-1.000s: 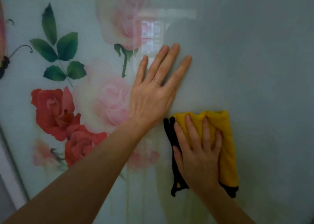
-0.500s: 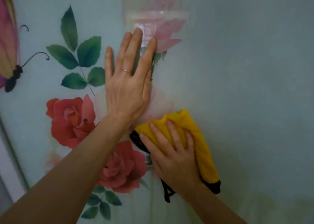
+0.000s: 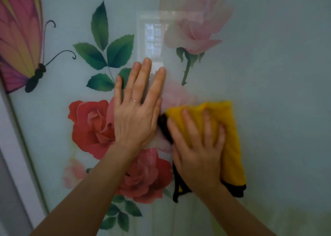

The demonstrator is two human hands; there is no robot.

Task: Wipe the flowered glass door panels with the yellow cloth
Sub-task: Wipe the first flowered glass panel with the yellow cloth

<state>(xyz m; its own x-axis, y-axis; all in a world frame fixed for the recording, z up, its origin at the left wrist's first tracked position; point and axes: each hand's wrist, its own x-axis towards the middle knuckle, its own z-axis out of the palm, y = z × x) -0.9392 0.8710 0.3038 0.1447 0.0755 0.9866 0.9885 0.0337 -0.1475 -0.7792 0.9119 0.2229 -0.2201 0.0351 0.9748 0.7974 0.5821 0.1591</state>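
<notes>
Against the flowered glass panel (image 3: 268,74), two hands worked: one braced, one wiped.
On it the left hand (image 3: 136,117) lay flat with fingers (image 3: 146,78) straight, holding nothing, probably to steady the door against the push; the right hand (image 3: 198,157) just beside it pressed the yellow cloth (image 3: 231,142) to the panel under spread, uncurled fingers, likely so the whole pad rubbed at once. Cloth sat mid-panel, right of the red roses (image 3: 89,126), black edge (image 3: 238,189) hanging below the wrist. Counted: one cloth, two hands, one ring (image 3: 136,101), two red roses, one butterfly (image 3: 19,44); pale pink blooms (image 3: 193,26) were too faint to tally.
</notes>
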